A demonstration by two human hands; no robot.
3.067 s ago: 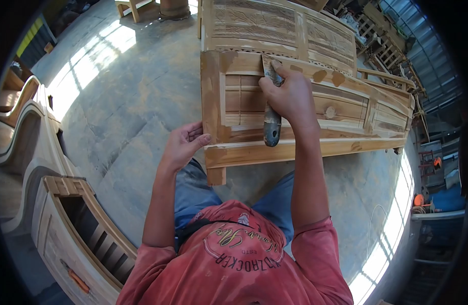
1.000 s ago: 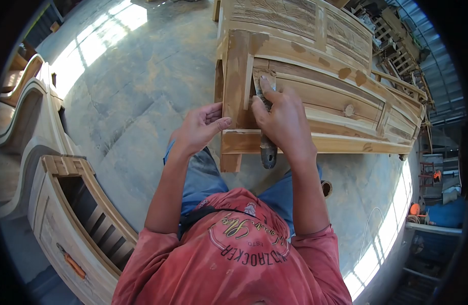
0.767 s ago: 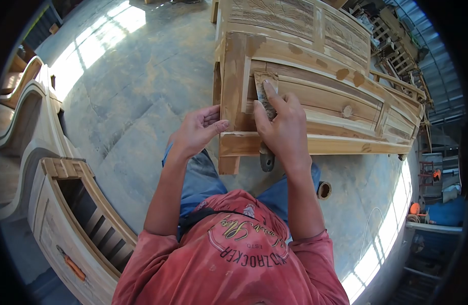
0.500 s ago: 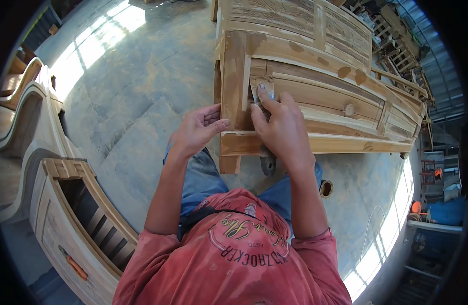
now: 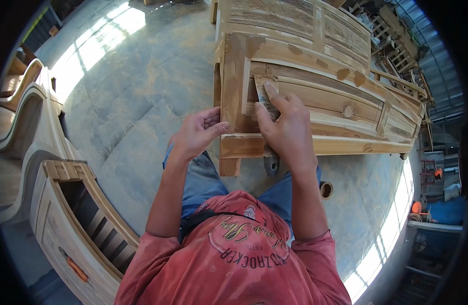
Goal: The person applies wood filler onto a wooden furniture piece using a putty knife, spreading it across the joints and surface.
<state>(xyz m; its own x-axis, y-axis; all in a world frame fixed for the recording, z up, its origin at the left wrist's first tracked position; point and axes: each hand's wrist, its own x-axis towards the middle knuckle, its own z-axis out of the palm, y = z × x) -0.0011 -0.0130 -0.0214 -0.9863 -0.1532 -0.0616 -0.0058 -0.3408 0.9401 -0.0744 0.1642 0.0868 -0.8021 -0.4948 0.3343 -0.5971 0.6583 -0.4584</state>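
Observation:
My right hand [image 5: 287,124] is closed around a putty knife [image 5: 267,94], its thumb and forefinger pressed along the blade. The broad blade tip carries brownish filler and lies over the recessed panel of a wooden furniture frame [image 5: 315,96]. The dark handle end sticks out below my palm, past the lower rail. At the frame's left corner post [image 5: 235,76], my left hand [image 5: 201,131] rests against the edge with thumb apart and fingers partly curled; no tool is in it. Darker filler patches mark the post and upper rail.
A round open can [image 5: 326,189] stands on the floor by my right leg. To the left is another wooden piece [image 5: 76,213] with slats, and an orange-handled tool [image 5: 76,268] lies on it. Stacked wood [image 5: 396,56] and shelves line the right side.
My right hand and the putty knife have shifted slightly to the right on the panel. My left hand stays almost in place at the post.

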